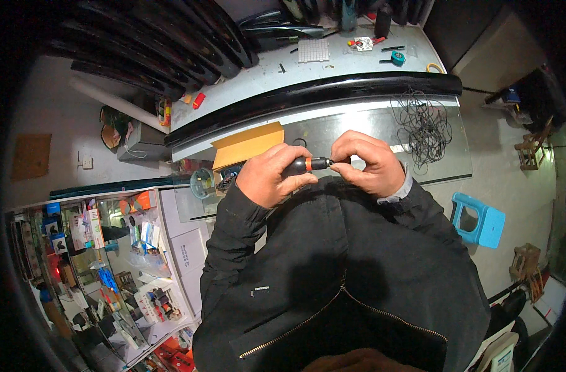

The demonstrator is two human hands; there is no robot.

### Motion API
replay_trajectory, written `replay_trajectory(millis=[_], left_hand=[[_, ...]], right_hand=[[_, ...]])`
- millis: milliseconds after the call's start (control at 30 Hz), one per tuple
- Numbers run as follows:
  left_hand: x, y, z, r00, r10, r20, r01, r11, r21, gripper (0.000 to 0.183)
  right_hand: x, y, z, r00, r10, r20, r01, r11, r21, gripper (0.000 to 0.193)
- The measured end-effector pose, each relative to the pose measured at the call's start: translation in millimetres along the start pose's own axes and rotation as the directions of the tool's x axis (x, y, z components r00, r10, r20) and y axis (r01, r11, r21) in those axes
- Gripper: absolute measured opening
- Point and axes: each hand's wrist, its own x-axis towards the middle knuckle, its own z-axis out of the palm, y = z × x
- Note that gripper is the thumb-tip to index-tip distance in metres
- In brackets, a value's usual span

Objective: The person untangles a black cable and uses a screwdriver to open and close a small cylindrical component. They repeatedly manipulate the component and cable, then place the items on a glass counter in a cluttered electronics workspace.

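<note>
- Black with an orange band, the screwdriver-like tool [310, 163] is spanning the hands above a glossy panel [323, 125].
- The left hand [272, 174] is wrapping its smooth rounded handle; the right hand [371, 165] is pinching at its narrow tip, fingers nearly closed.
- Work at the tip is apparently under way; whether anything is seated there, I cannot tell.
- Far right, thin black wire [423, 131] is lying tangled; left, a tan cardboard box [249, 146] is standing uncovered.

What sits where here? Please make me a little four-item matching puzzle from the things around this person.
1. black-handled hand tool
2. blue plastic stool
3. tangle of thin black wire
4. teal tape measure

A. on the glass top
B. held in the left hand
C. on the floor
D. beyond the long glossy black piece

Pairs: 1-B, 2-C, 3-A, 4-D
</note>
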Motion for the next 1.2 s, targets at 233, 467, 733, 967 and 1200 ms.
replay_trajectory(millis=[233,467,733,967,1200], left_hand=[[-0.6,-0.9,0.5,1.000,0.011,0.020,-0.011,1.000,-0.006,0.039],[0.3,-3.5,1.2,0.999,0.008,0.046,-0.009,1.000,0.010,0.042],[0.9,-6.6,4.4,0.997,0.051,0.054,-0.049,0.998,-0.032,0.039],[2.7,-14.1,6.0,0.988,0.029,0.153,-0.009,0.991,-0.130,0.041],[5.4,-21.7,8.2,0.974,0.013,0.226,0.048,0.963,-0.266,0.042]], right_hand=[[1.1,3.4,-6.2,0.997,0.018,0.081,-0.022,0.999,0.048,0.016],[0.7,4.9,-5.8,0.994,0.033,0.104,-0.035,0.999,0.015,0.016],[1.8,12.0,-9.4,0.986,-0.016,0.166,0.010,0.999,0.034,0.015],[2.6,17.3,-13.4,0.961,0.026,0.276,-0.075,0.983,0.168,0.014],[0.3,26.6,-14.1,0.938,0.083,0.338,-0.217,0.899,0.381,0.011]])
